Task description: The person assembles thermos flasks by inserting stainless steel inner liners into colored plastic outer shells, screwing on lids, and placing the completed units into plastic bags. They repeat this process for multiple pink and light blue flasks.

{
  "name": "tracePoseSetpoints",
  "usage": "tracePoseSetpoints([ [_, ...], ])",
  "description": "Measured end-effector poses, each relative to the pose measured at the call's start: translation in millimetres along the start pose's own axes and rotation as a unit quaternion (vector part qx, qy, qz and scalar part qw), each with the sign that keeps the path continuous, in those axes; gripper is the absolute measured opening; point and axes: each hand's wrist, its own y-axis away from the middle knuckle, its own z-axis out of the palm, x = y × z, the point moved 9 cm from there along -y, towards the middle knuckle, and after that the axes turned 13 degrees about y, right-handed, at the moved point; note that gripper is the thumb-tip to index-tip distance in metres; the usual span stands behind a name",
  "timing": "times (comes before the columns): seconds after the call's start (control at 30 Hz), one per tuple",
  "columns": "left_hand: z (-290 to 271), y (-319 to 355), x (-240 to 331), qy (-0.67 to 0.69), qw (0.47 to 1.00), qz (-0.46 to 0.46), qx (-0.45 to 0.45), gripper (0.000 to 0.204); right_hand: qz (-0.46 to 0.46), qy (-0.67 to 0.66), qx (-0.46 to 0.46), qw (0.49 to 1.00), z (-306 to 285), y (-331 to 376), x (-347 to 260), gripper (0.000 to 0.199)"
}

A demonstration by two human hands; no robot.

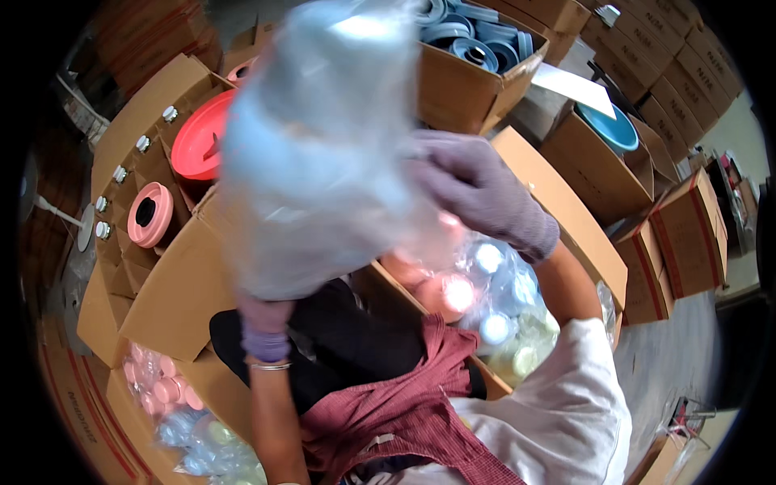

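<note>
A large clear plastic bag (323, 162), smeared by motion, is held up in front of me with something pale blue inside. My left hand (265, 327), in a purple-grey knitted glove, holds the bag at its lower left; the bag hides those fingers. At the bag's right side, my right hand (485, 190) wears the same kind of glove, its fingers bent against the plastic. Below it is an open carton with pink containers (444, 296) and clear-wrapped pieces with blue lids (495, 327) and yellow-green ones (524, 360).
On the left stands a divided carton (133, 279) with a red basin (200, 137), a pink ring-shaped part (150, 214) and several white caps. Wrapped pink pieces (168, 388) lie at lower left. Behind are a box of blue-grey parts (477, 52), a blue basin (608, 125) and stacked cartons (671, 73).
</note>
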Motion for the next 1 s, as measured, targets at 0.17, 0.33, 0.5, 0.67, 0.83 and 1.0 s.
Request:
tracePoseSetpoints([
  [0.17,-125,40,-69,0.272,0.932,-0.069,0.231,0.039,0.015,-0.208,-0.174,0.963,36,-25,-74,0.036],
  [0.33,-148,64,-84,0.272,0.924,-0.043,0.265,0.037,-0.149,-0.319,-0.056,0.934,11,-35,-83,0.029],
  [0.5,-177,82,-93,0.248,0.932,-0.024,0.263,0.037,-0.177,-0.505,-0.045,0.844,-3,-26,-68,0.034],
  [0.67,-220,99,-98,0.199,0.965,-0.057,0.160,0.037,-0.241,-0.678,-0.043,0.693,-44,-11,-46,0.045],
  [0.83,-181,84,-44,0.416,0.850,-0.323,0.016,0.036,-0.019,-0.443,0.127,0.887,-16,-29,55,0.043],
  [1.0,-180,63,5,0.162,0.845,-0.480,-0.169,0.042,0.049,-0.007,-0.177,0.983,198,-41,148,0.027],
])
